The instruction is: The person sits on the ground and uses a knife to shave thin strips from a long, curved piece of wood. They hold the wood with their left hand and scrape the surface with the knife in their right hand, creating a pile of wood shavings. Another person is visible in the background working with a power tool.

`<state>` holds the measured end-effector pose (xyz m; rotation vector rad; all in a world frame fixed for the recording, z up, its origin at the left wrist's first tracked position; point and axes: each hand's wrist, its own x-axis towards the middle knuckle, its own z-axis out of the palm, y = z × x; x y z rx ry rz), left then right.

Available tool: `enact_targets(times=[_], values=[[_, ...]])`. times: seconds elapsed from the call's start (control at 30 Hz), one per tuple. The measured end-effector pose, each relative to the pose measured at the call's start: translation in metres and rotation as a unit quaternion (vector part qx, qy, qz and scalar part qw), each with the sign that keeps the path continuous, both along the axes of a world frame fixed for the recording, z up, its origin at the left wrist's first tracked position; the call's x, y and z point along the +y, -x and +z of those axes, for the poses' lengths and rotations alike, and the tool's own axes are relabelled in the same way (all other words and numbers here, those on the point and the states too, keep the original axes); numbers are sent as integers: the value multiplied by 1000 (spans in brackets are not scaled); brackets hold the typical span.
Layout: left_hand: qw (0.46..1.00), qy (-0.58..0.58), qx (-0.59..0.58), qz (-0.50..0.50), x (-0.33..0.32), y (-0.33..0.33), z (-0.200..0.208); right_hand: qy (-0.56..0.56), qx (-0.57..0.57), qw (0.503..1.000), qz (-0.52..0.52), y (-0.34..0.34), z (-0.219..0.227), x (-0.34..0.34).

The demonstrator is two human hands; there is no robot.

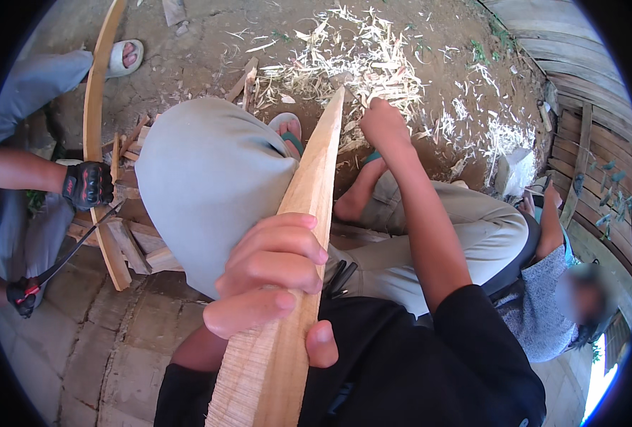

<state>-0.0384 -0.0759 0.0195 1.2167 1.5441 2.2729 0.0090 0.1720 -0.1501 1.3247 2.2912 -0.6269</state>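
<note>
A pale wooden piece [309, 206], broad near me and tapering to a point at its far end, slants up through the middle of the view. My left hand [277, 270] is closed around its lower half, fingers over the top and thumb on the right side. Its near end runs out of the picture. Beyond my right knee, my right hand [385, 124] is stretched forward and closed, close to the wood's tip but apart from it. What it grips, if anything, is hidden. A small brownish shape [340, 80] shows beside the tip, too unclear to name.
Wood shavings [380, 64] litter the dirt ground ahead. On the left, a person's gloved hand [88, 185] steadies a long curved wooden strip [93, 107], with a dark blade [74, 250] beside it. Another person [536, 306] sits at right, near a plank wall [593, 135].
</note>
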Motion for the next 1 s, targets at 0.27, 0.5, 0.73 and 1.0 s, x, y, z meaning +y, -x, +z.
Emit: enact_targets(times=[0.27, 0.5, 0.73, 1.0], values=[[1000, -4, -3, -25, 2, 0, 4, 3, -14, 1000, -26, -10, -35, 11], [1000, -3, -7, -14, 0, -2, 3, 18, 5, 999, -42, -24, 16, -8], [1000, -8, -5, -1, 2, -5, 2, 6, 8, 1000, -22, -27, 37, -10], [1000, -1, 7, -10, 3, -4, 4, -10, -11, 1000, 4, 4, 27, -27]])
